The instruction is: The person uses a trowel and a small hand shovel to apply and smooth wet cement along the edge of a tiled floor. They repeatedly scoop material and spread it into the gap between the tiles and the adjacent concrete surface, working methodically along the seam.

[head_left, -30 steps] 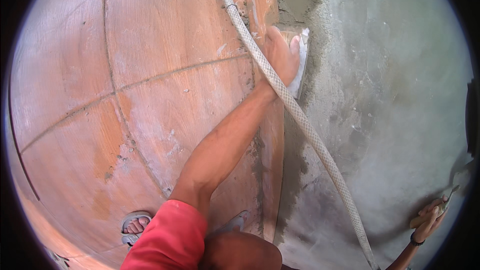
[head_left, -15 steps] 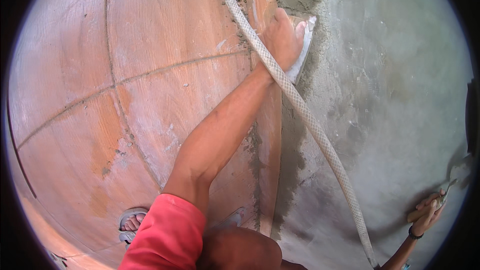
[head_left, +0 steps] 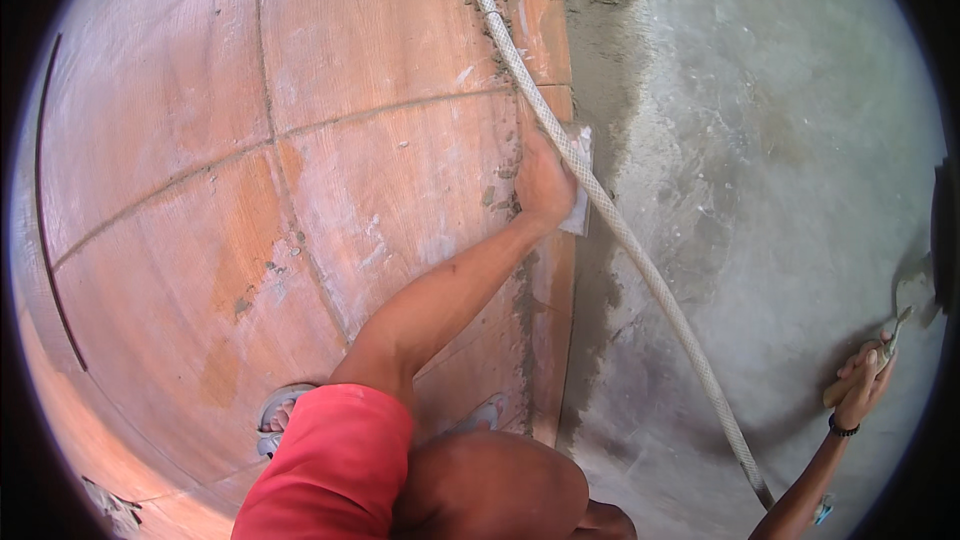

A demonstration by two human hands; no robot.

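My left hand presses down at the edge of the orange tiles, closed on a flat white piece whose material I cannot make out. Part of that piece juts past the tile edge over a strip of wet grey mortar. A pale braided hose crosses in front of the hand and hides some of the fingers. At the far right, my right hand grips a trowel by its wooden handle. The trowel's blade is faint near the dark rim of the picture.
Orange wood-grain tiles with grey joints cover the left side. Grey concrete spreads to the right of the mortar. Mortar crumbs lie by the hose. My sandalled foot and bent knee are close below.
My left hand and the white piece have come back toward me along the tile edge. My right hand with the trowel has shifted slightly up and right. The whole view has shifted a little.
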